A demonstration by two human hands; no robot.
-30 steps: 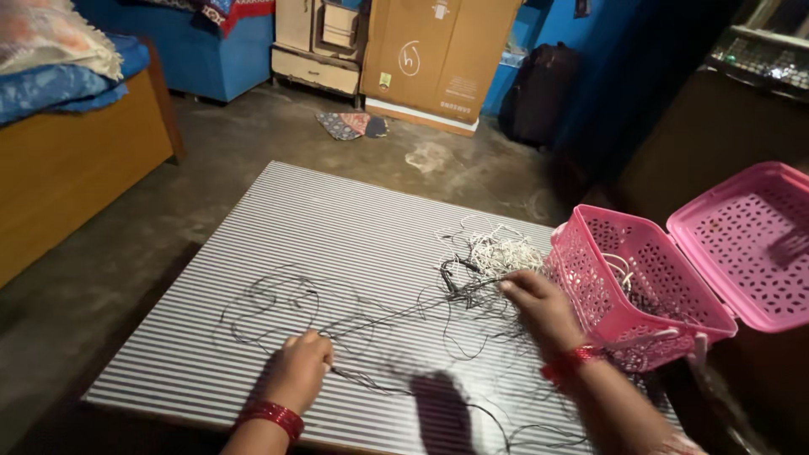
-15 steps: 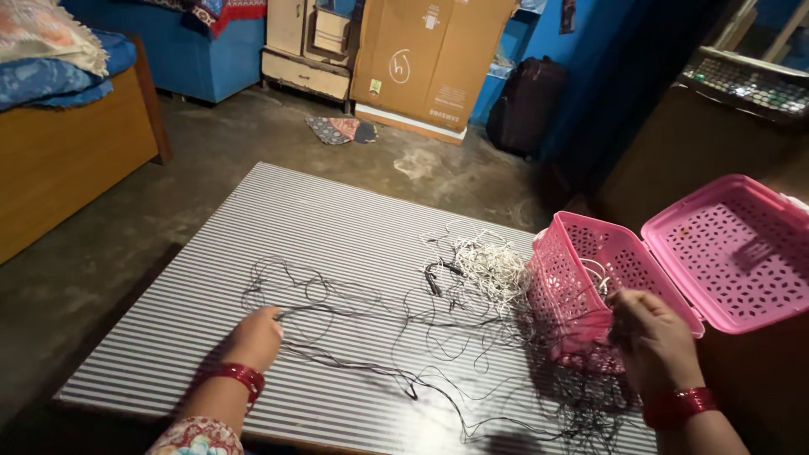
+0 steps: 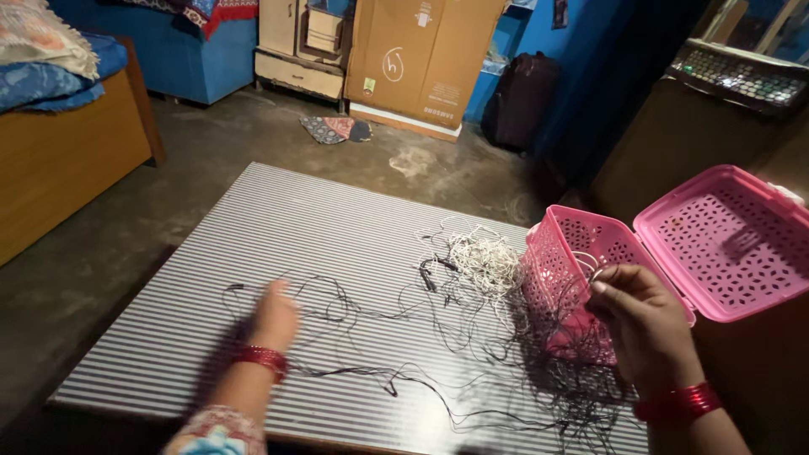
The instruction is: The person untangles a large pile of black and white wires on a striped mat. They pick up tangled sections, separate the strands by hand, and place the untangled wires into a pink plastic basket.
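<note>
1. Fingers of the right hand [image 3: 645,316] are bunched together, pinched on a clump of thin black cords [image 3: 472,337] held up at the front rim of the pink basket [image 3: 581,278]; the raised grip seems to keep the strands taut and clear of the heap so they can be told apart.
2. Right wrist is bent back toward the body, with red bangles [image 3: 678,403] on it, and the forearm comes in from the lower right.
3. Left hand [image 3: 274,316] hangs blurred just above the striped board [image 3: 278,219], fingers loosely spread and gripping nothing that I can make out; it sits over the far end of the black strands, likely to keep them stretched flat along the surface.
4. Left forearm reaches forward from the lower edge, and it too has a red bangle at the wrist.
5. Black cords trail across the board between the two hands, with small plugs showing here and there.
6. White cords [image 3: 489,261] lie in a tangled pile just left of the basket, and a few strands curl inside it.
7. Basket's hinged lid [image 3: 729,244] is thrown open to the right, leaving the inside free to reach.
</note>
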